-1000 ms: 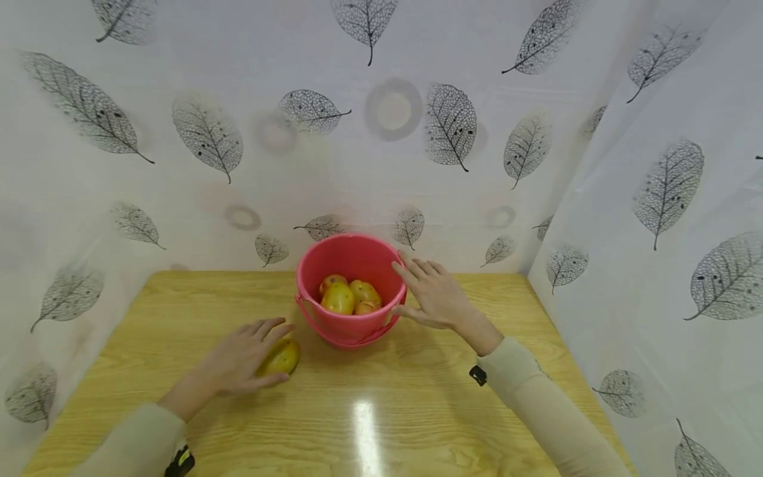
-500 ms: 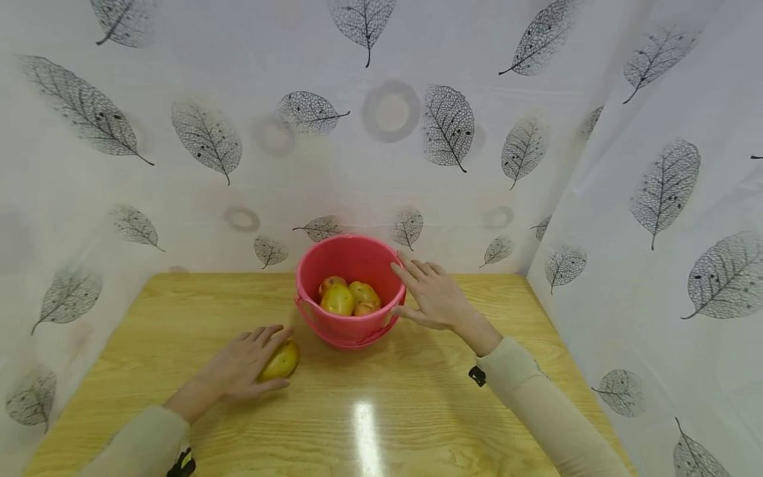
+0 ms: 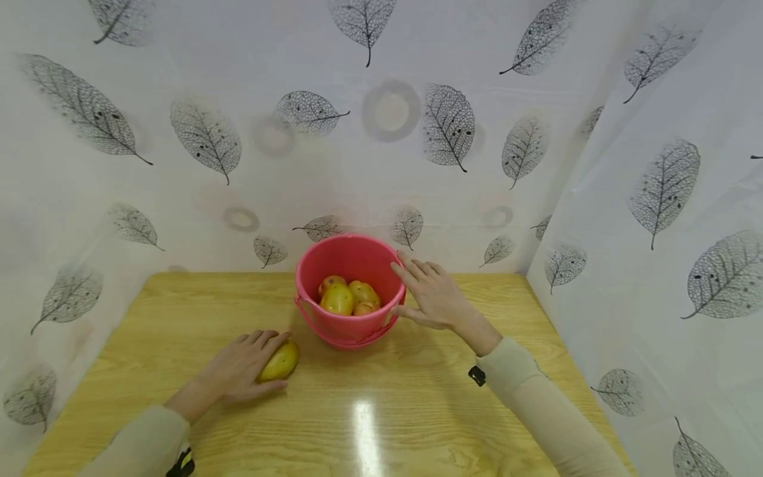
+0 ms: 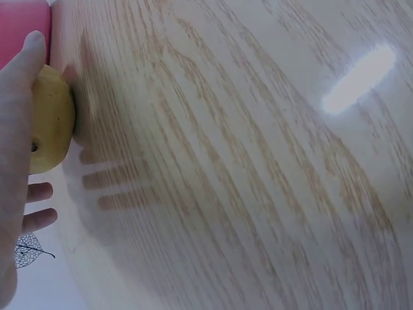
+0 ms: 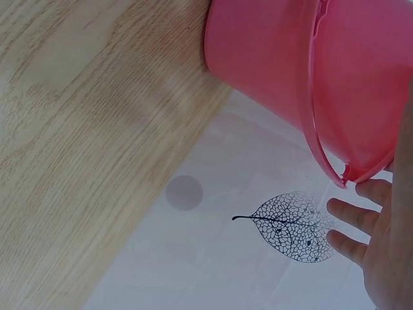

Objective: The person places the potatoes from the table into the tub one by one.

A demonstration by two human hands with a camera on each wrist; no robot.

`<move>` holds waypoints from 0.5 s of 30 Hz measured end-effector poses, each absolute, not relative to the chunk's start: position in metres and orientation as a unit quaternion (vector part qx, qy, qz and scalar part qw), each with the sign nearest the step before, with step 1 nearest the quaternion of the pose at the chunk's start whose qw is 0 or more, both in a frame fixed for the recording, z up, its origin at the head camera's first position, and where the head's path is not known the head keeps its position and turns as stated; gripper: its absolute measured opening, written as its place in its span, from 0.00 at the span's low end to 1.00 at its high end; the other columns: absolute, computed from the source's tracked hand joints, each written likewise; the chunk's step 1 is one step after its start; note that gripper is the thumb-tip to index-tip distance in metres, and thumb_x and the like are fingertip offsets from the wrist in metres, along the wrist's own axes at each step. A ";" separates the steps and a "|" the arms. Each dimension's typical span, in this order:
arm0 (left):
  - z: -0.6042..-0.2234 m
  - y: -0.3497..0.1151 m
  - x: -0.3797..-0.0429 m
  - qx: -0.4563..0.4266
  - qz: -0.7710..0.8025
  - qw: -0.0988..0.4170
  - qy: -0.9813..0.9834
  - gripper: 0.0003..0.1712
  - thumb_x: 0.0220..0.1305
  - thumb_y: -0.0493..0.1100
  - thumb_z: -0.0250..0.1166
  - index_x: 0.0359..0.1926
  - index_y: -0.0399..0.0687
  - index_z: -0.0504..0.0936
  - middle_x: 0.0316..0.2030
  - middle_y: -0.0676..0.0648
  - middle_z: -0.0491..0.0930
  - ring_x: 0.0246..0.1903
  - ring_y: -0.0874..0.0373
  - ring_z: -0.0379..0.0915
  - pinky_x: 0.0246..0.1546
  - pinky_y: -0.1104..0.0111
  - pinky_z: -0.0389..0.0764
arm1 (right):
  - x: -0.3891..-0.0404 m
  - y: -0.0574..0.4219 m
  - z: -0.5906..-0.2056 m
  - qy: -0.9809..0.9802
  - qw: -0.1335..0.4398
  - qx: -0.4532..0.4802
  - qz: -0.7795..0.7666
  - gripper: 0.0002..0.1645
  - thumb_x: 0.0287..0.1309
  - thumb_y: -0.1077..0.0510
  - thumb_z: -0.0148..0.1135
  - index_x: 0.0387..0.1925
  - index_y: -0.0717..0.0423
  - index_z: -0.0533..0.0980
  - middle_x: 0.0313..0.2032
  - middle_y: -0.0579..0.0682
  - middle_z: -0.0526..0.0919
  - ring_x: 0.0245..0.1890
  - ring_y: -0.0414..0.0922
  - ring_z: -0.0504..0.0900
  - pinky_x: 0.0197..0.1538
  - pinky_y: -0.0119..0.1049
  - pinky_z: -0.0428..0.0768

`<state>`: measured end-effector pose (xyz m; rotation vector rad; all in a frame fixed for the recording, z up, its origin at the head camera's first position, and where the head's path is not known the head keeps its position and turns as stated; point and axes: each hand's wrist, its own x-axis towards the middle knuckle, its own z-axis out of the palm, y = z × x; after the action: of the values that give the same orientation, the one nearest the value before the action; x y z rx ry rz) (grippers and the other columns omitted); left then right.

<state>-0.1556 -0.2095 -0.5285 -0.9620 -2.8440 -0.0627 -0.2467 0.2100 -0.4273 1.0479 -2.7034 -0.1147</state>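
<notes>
A yellow mango lies on the wooden table, left of and nearer than the pink bucket. My left hand is around it, fingers over its far side and thumb along its near side. In the left wrist view the thumb lies against the mango, and two fingertips show beyond it. Several yellow and reddish mangoes sit inside the bucket. At the bucket's right rim is my right hand, fingers extended and spread. The right wrist view shows its fingertips by the bucket handle's hinge.
The wooden table reaches back to a pale curtain printed with dark leaves. Another stretch of curtain hangs along the right side. Bright glare marks the table's front middle.
My left hand has lowered and settled closer around the mango, its fingertips coming down over the fruit. The right hand stays at the bucket's rim, and the bucket has not moved.
</notes>
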 end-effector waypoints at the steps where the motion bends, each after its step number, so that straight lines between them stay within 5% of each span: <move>1: -0.529 -0.210 -0.156 -0.320 -0.020 0.068 -0.945 0.54 0.65 0.76 0.63 0.76 0.41 0.68 0.62 0.39 0.79 0.60 0.45 0.79 0.58 0.49 0.85 | -0.247 0.210 -0.427 -0.925 0.121 0.359 -0.039 0.68 0.63 0.13 0.12 0.82 0.55 0.58 0.84 0.58 0.55 0.76 0.60 0.71 0.76 0.57 0.73; 15: -0.529 -0.208 -0.156 -0.321 -0.011 0.033 -0.946 0.53 0.67 0.79 0.57 0.75 0.43 0.69 0.58 0.41 0.81 0.58 0.45 0.79 0.59 0.48 0.84 | -0.245 0.210 -0.427 -0.926 0.117 0.356 -0.038 0.68 0.62 0.12 0.11 0.82 0.54 0.58 0.84 0.58 0.55 0.76 0.60 0.71 0.76 0.57 0.72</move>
<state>-0.1563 -0.2081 -0.5290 -0.9889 -2.9124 -0.0332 -0.2453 0.2099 -0.4267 1.0429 -2.7109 -0.1098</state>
